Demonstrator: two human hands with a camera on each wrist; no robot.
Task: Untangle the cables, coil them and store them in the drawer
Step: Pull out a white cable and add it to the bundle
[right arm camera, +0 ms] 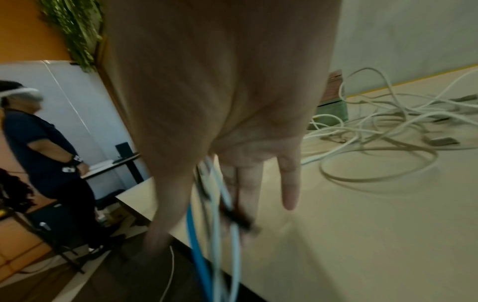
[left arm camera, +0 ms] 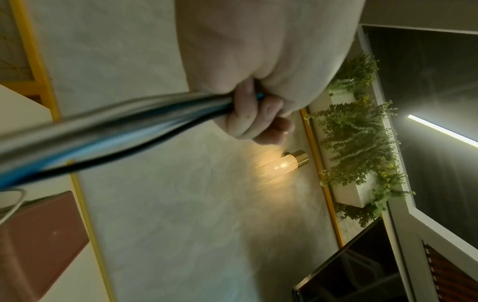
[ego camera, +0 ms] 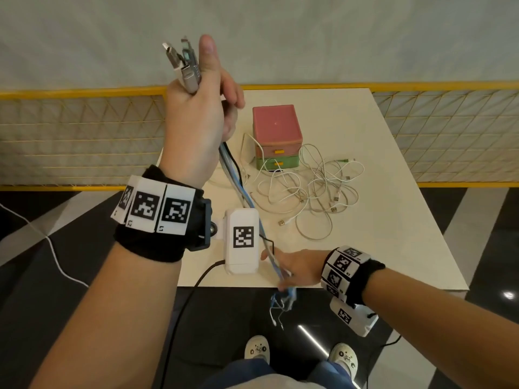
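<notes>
Now: untangling/straightening | left hand (ego camera: 196, 130) grips cable bundle (ego camera: 241, 189) by its plugs | right hand (ego camera: 292, 265) fingers spread, sliding along strands | next: coil.

It looked like a commercial interior, perhaps a lounge or office commons: a white table (ego camera: 393, 220) stood by a yellow mesh railing (ego camera: 70, 136), with glossy dark floor tiles (ego camera: 42, 248), a brass wall lamp (left arm camera: 282, 163), planter greenery (left arm camera: 357, 143) and another headset-wearing person (right arm camera: 44, 147) nearby
</notes>
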